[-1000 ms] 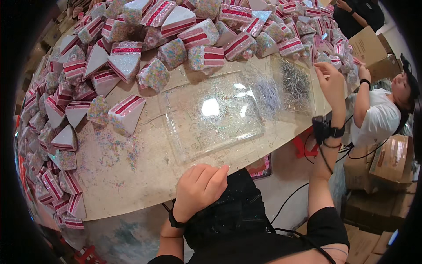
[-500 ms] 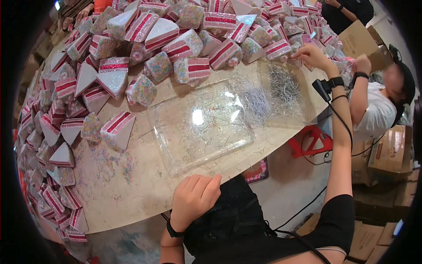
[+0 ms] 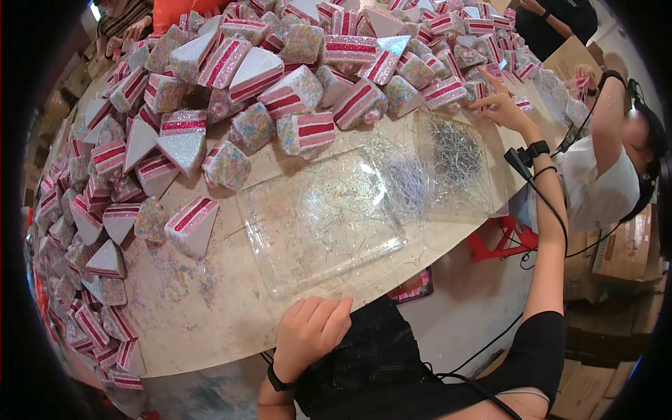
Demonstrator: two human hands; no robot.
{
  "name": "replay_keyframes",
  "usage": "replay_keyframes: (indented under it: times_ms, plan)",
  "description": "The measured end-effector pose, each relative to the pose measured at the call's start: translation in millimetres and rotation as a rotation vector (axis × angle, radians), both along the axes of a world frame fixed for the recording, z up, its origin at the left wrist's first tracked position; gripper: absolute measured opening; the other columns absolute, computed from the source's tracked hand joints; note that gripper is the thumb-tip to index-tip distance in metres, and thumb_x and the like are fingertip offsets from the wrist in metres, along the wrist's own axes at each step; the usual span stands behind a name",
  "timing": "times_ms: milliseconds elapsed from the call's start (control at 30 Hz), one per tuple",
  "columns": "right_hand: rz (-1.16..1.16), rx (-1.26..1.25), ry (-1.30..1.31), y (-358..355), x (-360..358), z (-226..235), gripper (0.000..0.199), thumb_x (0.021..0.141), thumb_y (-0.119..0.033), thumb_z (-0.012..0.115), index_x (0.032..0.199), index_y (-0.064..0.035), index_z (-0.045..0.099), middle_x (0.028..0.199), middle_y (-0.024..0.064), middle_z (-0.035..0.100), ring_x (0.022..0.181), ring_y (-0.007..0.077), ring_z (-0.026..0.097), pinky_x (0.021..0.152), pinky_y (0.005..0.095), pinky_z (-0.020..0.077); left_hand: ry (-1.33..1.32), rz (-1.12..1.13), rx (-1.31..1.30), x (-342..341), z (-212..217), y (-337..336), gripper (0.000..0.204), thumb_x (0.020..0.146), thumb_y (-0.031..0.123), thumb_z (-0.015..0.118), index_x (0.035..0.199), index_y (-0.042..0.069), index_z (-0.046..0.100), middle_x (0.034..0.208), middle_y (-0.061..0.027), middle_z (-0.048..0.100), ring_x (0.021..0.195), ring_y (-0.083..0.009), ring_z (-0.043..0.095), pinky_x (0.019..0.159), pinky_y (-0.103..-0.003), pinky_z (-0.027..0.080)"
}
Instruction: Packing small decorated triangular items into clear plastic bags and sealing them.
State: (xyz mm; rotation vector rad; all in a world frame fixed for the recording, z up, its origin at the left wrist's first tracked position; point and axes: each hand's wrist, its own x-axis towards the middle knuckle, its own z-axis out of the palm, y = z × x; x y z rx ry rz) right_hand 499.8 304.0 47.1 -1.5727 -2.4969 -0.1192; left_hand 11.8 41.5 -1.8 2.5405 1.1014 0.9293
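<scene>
My right hand (image 3: 509, 112) reaches to the right end of a big heap of toy cake slices with its fingers apart and nothing visible in them. A pink-and-white cake slice (image 3: 445, 93) lies just left of its fingertips. My left hand (image 3: 313, 334) rests at the near edge of the table with its fingers curled together, and nothing shows in it. Beyond it sits a clear plastic tray (image 3: 269, 269) with loose iridescent strands. Silvery tinsel strands (image 3: 455, 148) lie at its right end, below my right hand.
Tiny coloured sprinkles (image 3: 185, 280) are scattered over the pale tabletop (image 3: 210, 332). A person in a white top (image 3: 605, 178) is at the right, another person's hand (image 3: 136, 29) at the far left. Cardboard boxes (image 3: 623, 241) and a red stool (image 3: 500, 238) stand beside the table. A black cable (image 3: 483, 343) hangs near me.
My right hand's fingers have spread wider beside the heap. My left hand stays at the table edge. The person at the right has raised an arm. The whole view has shifted slightly.
</scene>
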Motion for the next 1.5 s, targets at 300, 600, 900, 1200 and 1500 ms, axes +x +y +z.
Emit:
replay_keyframes:
  times_ms: [300, 600, 900, 1200, 1500]
  plan:
    - [-0.013, -0.003, 0.083, -12, 12, -23, 0.025, 0.072, -0.01, 0.073, 0.096, -0.0175, 0.076, 0.156, 0.0109, 0.026, 0.139, 0.0311, 0.028, 0.112, 0.0426, 0.0241, 0.0, 0.003, 0.037, 3, -1, 1, 0.035, 0.074, 0.006, 0.07, 0.107, 0.006, 0.061, 0.08, -0.0013, 0.056, 0.071, -0.0169, 0.058, 0.06, -0.03, 0.044]
    - [-0.008, 0.201, 0.091, -27, -4, -36, 0.014, 0.074, -0.012, 0.071, 0.088, -0.0123, 0.073, 0.153, 0.0119, 0.032, 0.136, 0.0322, 0.03, 0.109, 0.045, 0.0248, 0.018, 0.013, 0.022, 1, -2, -2, 0.036, 0.074, 0.007, 0.071, 0.108, 0.007, 0.06, 0.085, -0.0024, 0.058, 0.078, -0.0188, 0.059, 0.063, -0.029, 0.045]
    - [0.047, 0.249, -0.096, -30, -2, -18, 0.023, 0.082, -0.004, 0.058, 0.101, -0.0128, 0.067, 0.144, 0.0124, 0.042, 0.133, 0.0327, 0.036, 0.107, 0.046, 0.0275, 0.127, 0.446, 0.036, 16, 12, 3, 0.046, 0.074, 0.008, 0.076, 0.117, 0.009, 0.061, 0.104, -0.0041, 0.06, 0.108, -0.0212, 0.052, 0.093, -0.044, 0.034]
    - [0.361, -0.31, 0.051, -95, -177, 62, 0.069, 0.073, -0.024, 0.081, 0.134, -0.0081, 0.051, 0.136, 0.011, 0.052, 0.125, 0.0286, 0.047, 0.103, 0.0395, 0.0402, 0.021, 0.503, 0.107, 2, -3, -11, 0.034, 0.069, 0.007, 0.081, 0.101, 0.013, 0.07, 0.088, 0.0036, 0.061, 0.085, -0.015, 0.055, 0.078, -0.033, 0.027]
    - [0.297, -0.483, -0.172, -79, -231, 23, 0.083, 0.061, -0.025, 0.085, 0.132, -0.0071, 0.046, 0.134, 0.021, 0.046, 0.112, 0.0417, 0.052, 0.092, 0.0419, 0.0481, 0.032, 0.449, 0.198, 1, -5, -15, 0.031, 0.069, 0.006, 0.072, 0.099, 0.014, 0.07, 0.086, 0.0073, 0.058, 0.079, -0.009, 0.054, 0.075, -0.031, 0.025]
